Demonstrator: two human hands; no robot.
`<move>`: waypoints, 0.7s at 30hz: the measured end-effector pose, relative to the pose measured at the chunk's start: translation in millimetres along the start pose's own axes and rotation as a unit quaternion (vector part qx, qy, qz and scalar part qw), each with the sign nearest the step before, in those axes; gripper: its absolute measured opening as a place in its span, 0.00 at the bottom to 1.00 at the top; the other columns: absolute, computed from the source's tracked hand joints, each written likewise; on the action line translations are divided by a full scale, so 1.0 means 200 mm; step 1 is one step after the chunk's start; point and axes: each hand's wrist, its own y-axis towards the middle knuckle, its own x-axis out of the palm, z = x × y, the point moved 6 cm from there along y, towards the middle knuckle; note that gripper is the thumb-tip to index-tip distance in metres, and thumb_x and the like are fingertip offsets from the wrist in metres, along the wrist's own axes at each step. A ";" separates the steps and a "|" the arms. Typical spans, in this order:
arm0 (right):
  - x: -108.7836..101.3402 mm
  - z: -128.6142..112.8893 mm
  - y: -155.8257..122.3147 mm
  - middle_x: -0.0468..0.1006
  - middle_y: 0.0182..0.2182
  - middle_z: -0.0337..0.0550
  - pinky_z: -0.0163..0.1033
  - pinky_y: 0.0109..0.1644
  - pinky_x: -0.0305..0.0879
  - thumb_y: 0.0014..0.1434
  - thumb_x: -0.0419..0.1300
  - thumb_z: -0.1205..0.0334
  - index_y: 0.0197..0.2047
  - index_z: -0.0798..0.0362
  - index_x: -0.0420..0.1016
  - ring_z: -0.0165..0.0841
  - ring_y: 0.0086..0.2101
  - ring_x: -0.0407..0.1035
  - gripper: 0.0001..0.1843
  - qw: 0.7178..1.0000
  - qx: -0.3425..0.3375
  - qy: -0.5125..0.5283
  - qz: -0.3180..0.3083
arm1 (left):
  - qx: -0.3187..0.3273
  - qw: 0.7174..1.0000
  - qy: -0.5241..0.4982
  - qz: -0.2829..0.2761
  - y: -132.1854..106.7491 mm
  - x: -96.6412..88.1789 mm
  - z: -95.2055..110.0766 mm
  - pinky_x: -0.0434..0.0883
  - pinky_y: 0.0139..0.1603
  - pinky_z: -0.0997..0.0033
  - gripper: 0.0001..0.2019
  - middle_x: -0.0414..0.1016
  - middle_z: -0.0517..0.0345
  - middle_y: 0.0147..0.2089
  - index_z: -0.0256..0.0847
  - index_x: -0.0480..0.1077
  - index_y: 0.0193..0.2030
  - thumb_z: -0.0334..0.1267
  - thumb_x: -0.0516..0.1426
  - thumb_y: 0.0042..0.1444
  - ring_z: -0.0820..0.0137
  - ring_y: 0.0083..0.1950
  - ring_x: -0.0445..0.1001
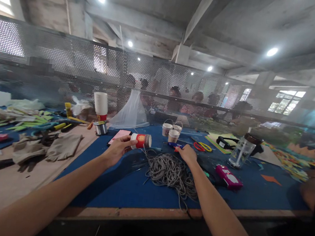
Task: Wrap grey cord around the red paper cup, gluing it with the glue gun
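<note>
My left hand [117,150] holds a red-and-white paper cup [141,141] on its side, fingers closed round its left end. A strand of grey cord runs down from the cup to a loose tangled heap of grey cord [168,171] on the blue mat. Above the right part of that heap, my right hand [189,155] is closed on a blue glue gun [173,144], whose front points left toward the cup. Most of its grip is hidden by the fingers. Beyond it stand several small cord-trimmed paper cups [173,135] with thin handles.
A stack of white cups [100,103] stands on a metal tin [100,128]. Work gloves [63,147] lie left, near a pink phone [119,137]. Scissors [203,147], a clear bottle [241,153] and a magenta box [229,177] sit right. A perforated metal screen [162,80] closes the back.
</note>
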 end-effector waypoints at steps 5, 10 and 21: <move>-0.06 -0.06 -0.06 0.79 0.48 0.61 0.46 0.49 0.65 0.64 0.59 0.49 0.47 0.57 0.75 0.48 0.51 0.74 0.19 0.999 -0.021 -0.005 0.045 | 0.001 1.000 0.000 -0.004 0.00 0.01 0.00 0.72 0.43 0.67 0.16 0.82 0.54 0.38 0.40 0.80 0.36 0.40 0.73 0.39 0.67 0.38 0.77; -0.16 -0.32 -0.20 0.81 0.41 0.47 0.39 0.49 0.65 0.66 0.57 0.56 0.41 0.52 0.76 0.37 0.44 0.75 0.10 0.971 -0.174 0.125 0.109 | 0.019 1.000 0.005 -0.020 0.02 0.00 -0.02 0.72 0.43 0.66 0.15 0.82 0.53 0.39 0.40 0.80 0.36 0.41 0.72 0.41 0.66 0.39 0.77; 0.14 -0.70 -0.41 0.84 0.39 0.47 0.40 0.48 0.71 0.56 0.67 0.57 0.45 0.55 0.71 0.38 0.42 0.79 0.17 0.863 -0.210 0.404 -0.219 | 0.057 0.998 -0.022 -0.001 -0.01 0.00 0.05 0.72 0.44 0.66 0.18 0.81 0.57 0.38 0.41 0.79 0.39 0.40 0.73 0.40 0.67 0.39 0.77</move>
